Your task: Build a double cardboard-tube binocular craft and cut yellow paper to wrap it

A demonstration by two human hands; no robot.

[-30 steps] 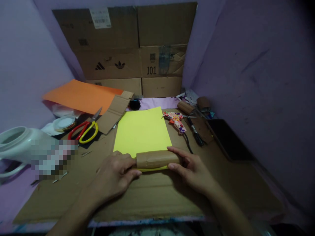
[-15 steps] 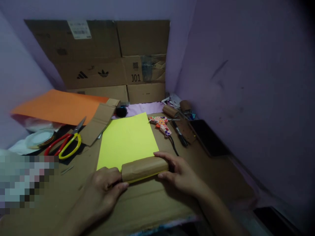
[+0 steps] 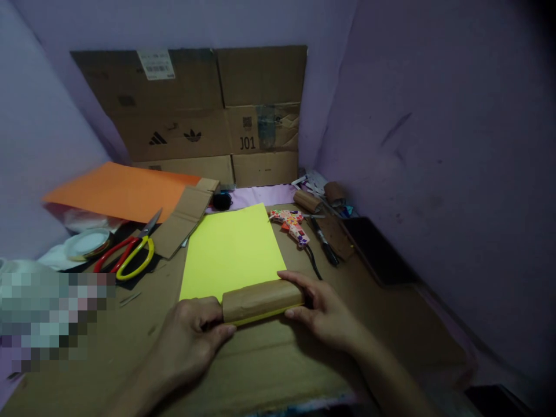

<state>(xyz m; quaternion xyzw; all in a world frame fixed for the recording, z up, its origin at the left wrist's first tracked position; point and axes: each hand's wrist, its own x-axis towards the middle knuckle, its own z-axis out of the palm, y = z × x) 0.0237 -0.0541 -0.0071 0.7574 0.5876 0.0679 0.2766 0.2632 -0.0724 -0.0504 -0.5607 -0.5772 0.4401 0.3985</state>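
Note:
A brown cardboard tube [image 3: 263, 301] lies crosswise over the near end of a yellow paper sheet [image 3: 232, 249], and a strip of yellow shows along its near lower edge. My left hand [image 3: 195, 330] grips the tube's left end, its thumb at the near edge and some fingertips hidden at the tube's opening. At the right end, my right hand [image 3: 319, 307] holds the tube between the thumb on the near side and fingers over the top. Beyond the sheet's right edge lies a floral-patterned glue gun [image 3: 293, 226] with a black cord.
Scissors [image 3: 134, 255] with red and yellow handles lie left, near orange paper [image 3: 125, 188] and a cardboard strip [image 3: 185, 223]. A black marker [image 3: 324, 242], a dark tablet-like slab [image 3: 382, 252] and small cardboard rolls [image 3: 307, 201] are right. A cardboard panel [image 3: 186, 98] stands behind.
The whole view has shifted slightly, so everything sits a little further right and lower. Both hands keep the same hold on the tube.

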